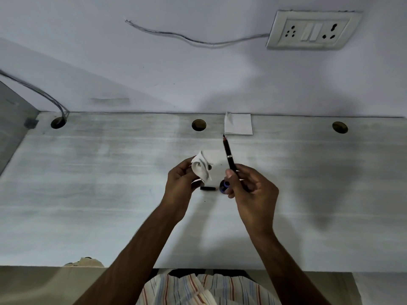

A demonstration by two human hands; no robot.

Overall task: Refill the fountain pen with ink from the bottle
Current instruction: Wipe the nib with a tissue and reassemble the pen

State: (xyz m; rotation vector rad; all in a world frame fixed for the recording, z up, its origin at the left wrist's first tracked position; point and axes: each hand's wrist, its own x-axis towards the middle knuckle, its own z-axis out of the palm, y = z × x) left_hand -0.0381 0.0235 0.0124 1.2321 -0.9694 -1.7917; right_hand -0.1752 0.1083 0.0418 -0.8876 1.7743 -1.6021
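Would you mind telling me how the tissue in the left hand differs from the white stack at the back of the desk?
The tissue is crumpled, while the stack lies flat and square with one top corner lifted. The left hand grips the tissue above the desk, while the stack rests on the desk next to the wall. Both are white.

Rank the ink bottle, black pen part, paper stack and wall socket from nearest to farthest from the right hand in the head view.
1. Ink bottle, partly behind the right hand.
2. Black pen part, left of the bottle.
3. Paper stack, at the desk's back edge.
4. Wall socket, upper right.
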